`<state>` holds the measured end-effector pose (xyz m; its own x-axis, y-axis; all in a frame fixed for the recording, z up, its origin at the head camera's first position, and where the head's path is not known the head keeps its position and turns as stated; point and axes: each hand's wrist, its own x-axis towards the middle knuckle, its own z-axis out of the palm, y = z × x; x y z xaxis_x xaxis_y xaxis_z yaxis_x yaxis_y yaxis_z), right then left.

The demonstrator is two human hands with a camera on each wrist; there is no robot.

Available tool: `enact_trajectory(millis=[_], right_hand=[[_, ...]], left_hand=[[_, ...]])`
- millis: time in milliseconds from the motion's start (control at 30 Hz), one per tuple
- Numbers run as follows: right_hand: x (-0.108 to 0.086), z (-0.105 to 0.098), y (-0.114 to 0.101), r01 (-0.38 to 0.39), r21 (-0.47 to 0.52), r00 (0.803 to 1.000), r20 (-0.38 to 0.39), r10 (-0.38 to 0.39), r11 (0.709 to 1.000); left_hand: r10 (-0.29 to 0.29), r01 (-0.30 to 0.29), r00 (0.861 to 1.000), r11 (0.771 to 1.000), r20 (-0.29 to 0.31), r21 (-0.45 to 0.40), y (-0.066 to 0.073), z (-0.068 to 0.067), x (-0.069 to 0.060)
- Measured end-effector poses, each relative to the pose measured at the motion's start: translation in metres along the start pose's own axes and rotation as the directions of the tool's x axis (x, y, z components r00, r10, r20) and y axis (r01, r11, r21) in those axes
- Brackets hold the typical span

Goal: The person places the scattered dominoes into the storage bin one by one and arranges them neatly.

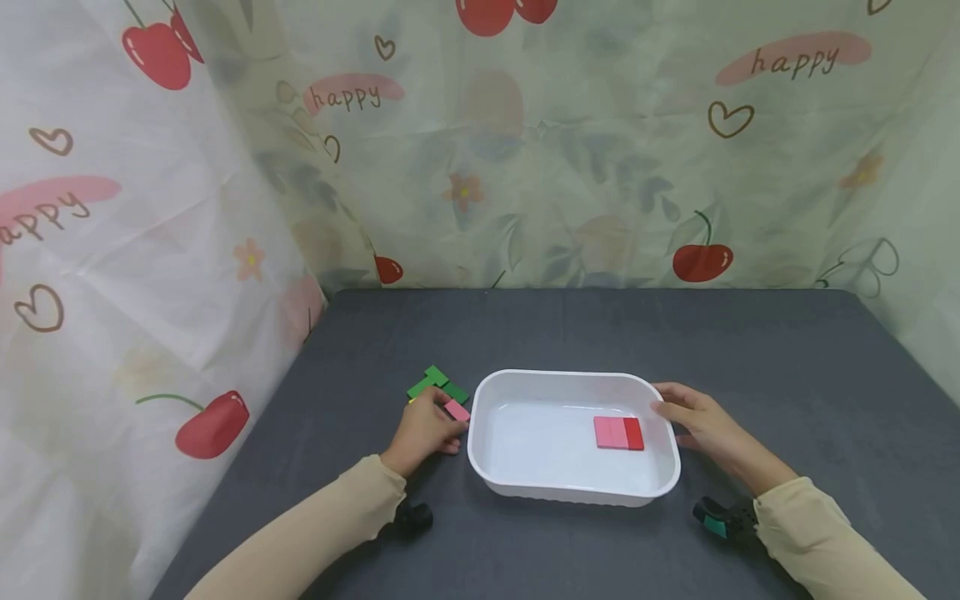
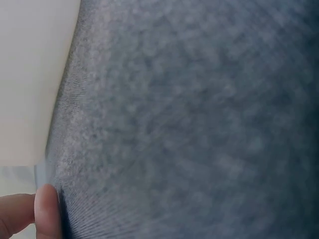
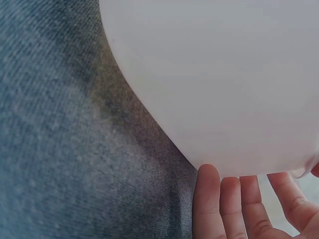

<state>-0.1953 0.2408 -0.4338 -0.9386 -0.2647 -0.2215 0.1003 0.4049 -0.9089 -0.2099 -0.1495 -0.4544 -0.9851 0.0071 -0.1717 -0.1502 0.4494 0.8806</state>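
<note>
My left hand (image 1: 427,429) is at the left end of a white plastic tray (image 1: 558,493), pinching a pink block (image 1: 457,410) between thumb and fingers. Green blocks (image 1: 454,392) lie just beyond that hand, with a bit of yellow partly hidden by it. My right hand (image 1: 701,421) grips the tray's right end, thumb over the rim and fingers against the outer wall. Inside the tray, two pink blocks (image 1: 610,432) and a red block (image 1: 634,433) lie side by side toward the right. The left wrist view shows only fingertips (image 2: 47,209) beside the dark cloth.
A dark grey table (image 1: 600,329) spreads under everything. Behind and to the left hangs a printed curtain (image 1: 525,167) with cherries and hearts. Black wrist devices show beneath both sleeves, the right device (image 1: 723,518) having a teal patch.
</note>
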Motion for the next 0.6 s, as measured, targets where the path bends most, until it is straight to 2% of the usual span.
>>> enact_trajectory(millis=[267, 600], right_hand=[[0.0003, -0.0009, -0.0004, -0.005, -0.013, 1.000, 0.004, 0.005, 1.000], [-0.0007, -0.0002, -0.0022, 0.000, -0.024, 1.000, -0.005, 0.000, 1.000]], left_hand=[[-0.017, 0.017, 0.998, 1.000, 0.061, 0.016, 0.0047, -0.0056, -0.0032], [-0.043, 0.043, 0.998, 0.999, 0.040, 0.003, 0.0034, -0.0061, -0.0018]])
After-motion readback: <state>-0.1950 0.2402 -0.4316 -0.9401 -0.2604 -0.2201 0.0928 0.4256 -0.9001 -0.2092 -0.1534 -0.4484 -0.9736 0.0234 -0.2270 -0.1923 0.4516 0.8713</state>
